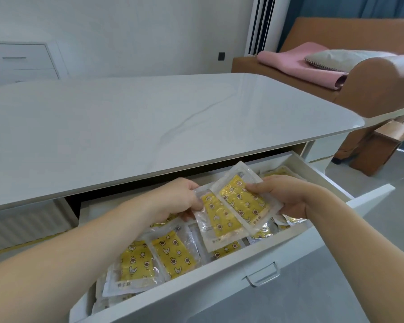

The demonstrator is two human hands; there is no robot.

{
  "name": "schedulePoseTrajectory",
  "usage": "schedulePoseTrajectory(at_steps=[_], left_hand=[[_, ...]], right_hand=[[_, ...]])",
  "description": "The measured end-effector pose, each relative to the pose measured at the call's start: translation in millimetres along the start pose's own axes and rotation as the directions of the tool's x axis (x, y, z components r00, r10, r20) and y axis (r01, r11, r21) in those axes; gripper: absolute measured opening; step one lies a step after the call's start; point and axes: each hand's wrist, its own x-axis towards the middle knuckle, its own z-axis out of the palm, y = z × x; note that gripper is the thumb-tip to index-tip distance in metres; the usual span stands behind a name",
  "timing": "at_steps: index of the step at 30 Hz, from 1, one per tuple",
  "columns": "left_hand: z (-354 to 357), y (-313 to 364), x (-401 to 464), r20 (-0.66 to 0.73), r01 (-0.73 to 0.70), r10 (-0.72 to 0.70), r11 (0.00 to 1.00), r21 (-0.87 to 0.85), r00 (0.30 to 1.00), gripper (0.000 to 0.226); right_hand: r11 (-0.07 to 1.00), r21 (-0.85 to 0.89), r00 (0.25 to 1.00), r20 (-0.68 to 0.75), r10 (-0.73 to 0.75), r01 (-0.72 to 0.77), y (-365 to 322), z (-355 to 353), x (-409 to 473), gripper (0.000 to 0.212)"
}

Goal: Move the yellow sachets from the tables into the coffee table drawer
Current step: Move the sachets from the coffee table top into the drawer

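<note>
Fingers of the left hand [177,201] pinch the edge of one yellow sachet [216,226], while those of the right hand [287,197] curl round the rim of a second sachet [241,201] lapped over it; both hang just above the open drawer [243,271] of the counter [149,127], where more sachets [170,255] already lie. They look light, thin and limp, with glossy film likely to slide, so the sealed clear border seems the safest hold.
</note>
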Motion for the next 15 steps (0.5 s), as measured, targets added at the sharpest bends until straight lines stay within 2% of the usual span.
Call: schedulePoseTrajectory(at_steps=[3, 6, 9, 12, 15], left_hand=[[4, 0, -1, -0.001, 0.07, -0.071, 0.988, 0.136, 0.997, 0.02], [15, -3, 2, 0.008, 0.122, -0.126, 0.973, 0.196, 0.992, 0.021], [28, -4, 4, -0.011, 0.13, -0.133, 0.937, 0.325, 0.991, 0.017], [36, -1, 4, -0.054, 0.101, -0.085, 0.848, 0.521, 0.995, 0.002], [34, 4, 1, -0.035, 0.087, -0.084, 0.774, 0.627, 0.996, 0.006]], right_hand=[[0.99, -0.138, 0.994, -0.108, -0.017, 0.002, 6, -12, 5, 0.017], [0.939, -0.343, 0.984, -0.176, -0.028, -0.035, 12, -20, 11, 0.016], [0.838, -0.536, 0.975, -0.221, -0.021, -0.103, 17, -20, 15, 0.022], [0.674, -0.714, 0.957, -0.287, -0.034, -0.19, 19, -16, 18, 0.032], [0.576, -0.787, 0.943, -0.323, -0.08, -0.221, 21, -9, 23, 0.036]])
